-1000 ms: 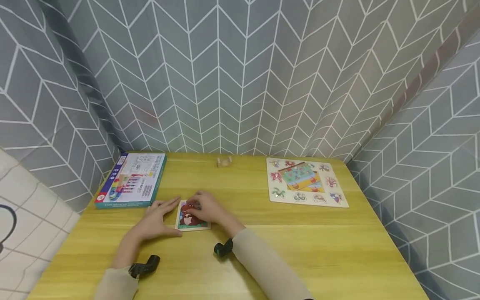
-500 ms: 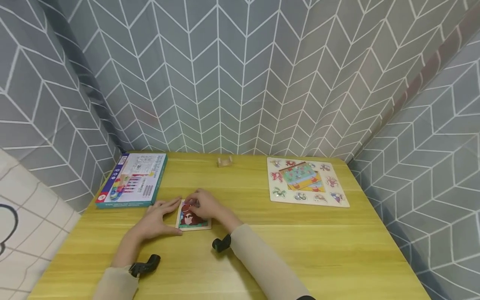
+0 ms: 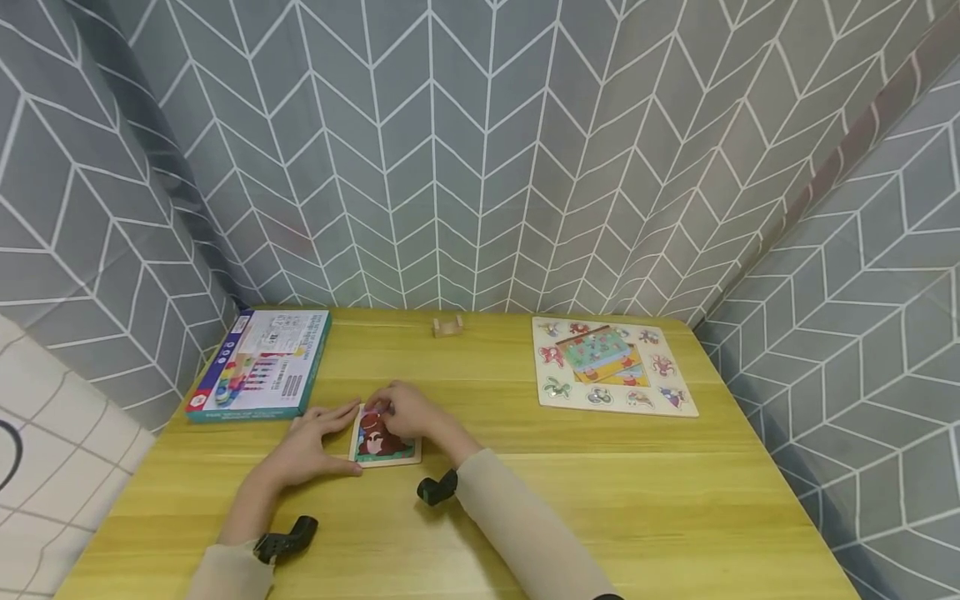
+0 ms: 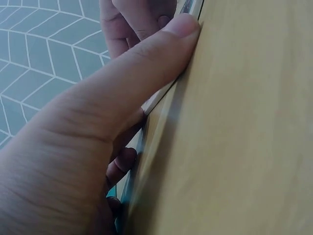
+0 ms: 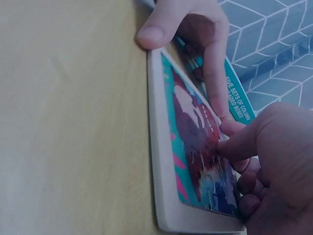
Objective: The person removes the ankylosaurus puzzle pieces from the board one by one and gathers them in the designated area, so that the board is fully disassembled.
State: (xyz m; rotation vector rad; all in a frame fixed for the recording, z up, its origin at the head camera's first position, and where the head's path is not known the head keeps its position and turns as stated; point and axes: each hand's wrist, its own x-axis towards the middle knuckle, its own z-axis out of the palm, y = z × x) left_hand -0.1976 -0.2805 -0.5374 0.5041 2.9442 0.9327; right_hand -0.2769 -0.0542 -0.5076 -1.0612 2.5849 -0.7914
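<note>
Right fingers: right hand [image 3: 408,412] bending, thumb touching the picture [image 5: 198,139] — any pinch, cannot tell.
Left fingers: left hand [image 3: 303,446] bracketing the puzzle board [image 5: 162,147], thumb and fingertips apart.
Puzzle board: lying on the table [image 3: 645,500], framing the picture.
Box [image 3: 258,367]: reading "FIVE SETS OF COLUMN" — "EADED BOXES" part-hidden.

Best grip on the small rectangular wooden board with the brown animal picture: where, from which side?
Probably its pale wooden rim, from the right, spanning near and far edges: the thin board lies flat on the yellow wooden table, its underside hidden. The left hand spans the left end; the right hand is over the picture.
</note>
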